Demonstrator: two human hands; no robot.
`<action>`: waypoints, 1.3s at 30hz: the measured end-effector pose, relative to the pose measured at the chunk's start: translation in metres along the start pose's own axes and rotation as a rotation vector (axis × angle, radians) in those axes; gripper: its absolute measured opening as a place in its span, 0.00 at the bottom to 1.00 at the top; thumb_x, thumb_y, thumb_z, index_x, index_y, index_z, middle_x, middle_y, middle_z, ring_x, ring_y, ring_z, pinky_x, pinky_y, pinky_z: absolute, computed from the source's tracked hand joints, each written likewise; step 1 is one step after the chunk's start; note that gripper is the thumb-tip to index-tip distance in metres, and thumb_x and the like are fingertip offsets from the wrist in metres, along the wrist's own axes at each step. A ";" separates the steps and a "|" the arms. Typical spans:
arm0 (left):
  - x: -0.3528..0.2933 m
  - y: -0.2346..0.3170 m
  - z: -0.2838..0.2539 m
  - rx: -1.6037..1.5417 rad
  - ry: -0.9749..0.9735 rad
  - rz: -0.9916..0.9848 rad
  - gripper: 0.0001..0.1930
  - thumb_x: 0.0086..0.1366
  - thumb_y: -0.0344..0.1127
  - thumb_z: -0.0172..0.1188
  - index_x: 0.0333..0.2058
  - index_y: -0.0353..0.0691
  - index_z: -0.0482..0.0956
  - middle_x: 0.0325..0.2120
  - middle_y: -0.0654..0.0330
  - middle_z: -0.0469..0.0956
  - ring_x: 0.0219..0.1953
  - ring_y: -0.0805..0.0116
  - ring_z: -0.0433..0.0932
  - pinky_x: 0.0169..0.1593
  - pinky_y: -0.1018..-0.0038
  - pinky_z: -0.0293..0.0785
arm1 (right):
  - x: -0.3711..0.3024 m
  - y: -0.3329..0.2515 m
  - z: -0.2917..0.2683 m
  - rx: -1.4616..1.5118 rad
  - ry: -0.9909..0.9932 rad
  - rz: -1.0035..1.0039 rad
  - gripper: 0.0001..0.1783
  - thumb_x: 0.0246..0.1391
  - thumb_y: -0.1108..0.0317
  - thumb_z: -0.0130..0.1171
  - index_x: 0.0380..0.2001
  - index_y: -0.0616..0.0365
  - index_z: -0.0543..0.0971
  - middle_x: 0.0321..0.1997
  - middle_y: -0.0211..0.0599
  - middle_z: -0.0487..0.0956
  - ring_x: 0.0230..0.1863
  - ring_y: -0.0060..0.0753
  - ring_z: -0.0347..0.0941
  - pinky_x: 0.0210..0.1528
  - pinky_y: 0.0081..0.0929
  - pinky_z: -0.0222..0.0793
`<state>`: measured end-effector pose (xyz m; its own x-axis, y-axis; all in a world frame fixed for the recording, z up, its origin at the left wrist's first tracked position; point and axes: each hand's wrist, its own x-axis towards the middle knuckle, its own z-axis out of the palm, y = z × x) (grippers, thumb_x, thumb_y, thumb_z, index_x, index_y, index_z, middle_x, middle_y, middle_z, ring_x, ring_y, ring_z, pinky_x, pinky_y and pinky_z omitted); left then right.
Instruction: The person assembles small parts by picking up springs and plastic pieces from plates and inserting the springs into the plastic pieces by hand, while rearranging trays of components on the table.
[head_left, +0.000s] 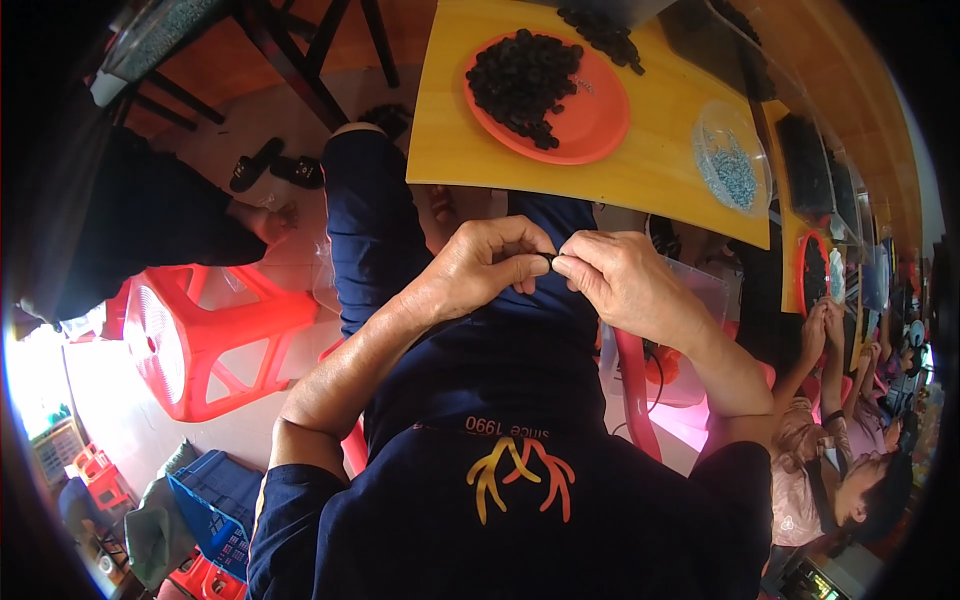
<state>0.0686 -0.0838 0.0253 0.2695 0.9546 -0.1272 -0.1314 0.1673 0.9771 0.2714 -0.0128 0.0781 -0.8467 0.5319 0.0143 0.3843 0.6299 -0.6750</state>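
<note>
My left hand (485, 265) and my right hand (628, 285) meet above my lap, in front of the table's near edge. Pinched between their fingertips is a small black piece (547, 257), mostly covered by the fingers. Both hands are closed on it, thumbs pressed to the forefingers. Beyond them, an orange-red plate (598, 122) on the yellow table (450, 165) carries a heap of small black ring-like pieces (515, 80) and a few tiny silvery bits. To its right, a clear round tub (708, 135) contains many small silvery pieces (730, 175).
More black pieces (605, 38) lie at the table's far side. A red plastic stool (215, 325) is on the left, near another person's dark clothing (165, 215). A blue crate (215, 505) stands lower left. Other people (825, 475) work along the right.
</note>
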 end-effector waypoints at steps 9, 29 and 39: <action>0.000 -0.004 -0.007 -0.108 -0.030 0.002 0.06 0.69 0.28 0.60 0.41 0.32 0.78 0.29 0.63 0.78 0.30 0.78 0.77 0.35 0.81 0.75 | 0.004 -0.004 0.001 0.237 -0.025 0.197 0.10 0.64 0.70 0.56 0.29 0.65 0.77 0.22 0.44 0.80 0.22 0.40 0.79 0.27 0.33 0.72; 0.009 0.006 -0.018 0.101 0.003 0.276 0.07 0.68 0.28 0.59 0.44 0.36 0.79 0.57 0.52 0.70 0.57 0.65 0.72 0.55 0.72 0.73 | 0.007 0.034 0.030 1.350 -0.147 0.226 0.28 0.66 0.48 0.53 0.54 0.64 0.75 0.49 0.37 0.75 0.53 0.32 0.75 0.55 0.44 0.76; 0.008 0.004 -0.009 0.017 -0.021 0.343 0.12 0.65 0.30 0.64 0.46 0.35 0.79 0.53 0.53 0.73 0.55 0.63 0.75 0.56 0.68 0.75 | 0.000 0.040 0.039 1.598 -0.140 0.197 0.24 0.67 0.49 0.53 0.52 0.59 0.77 0.54 0.39 0.75 0.58 0.35 0.72 0.61 0.48 0.71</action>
<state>0.0620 -0.0736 0.0266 0.2318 0.9493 0.2125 -0.2016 -0.1668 0.9652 0.2725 -0.0101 0.0224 -0.8926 0.4198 -0.1646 -0.1951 -0.6886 -0.6984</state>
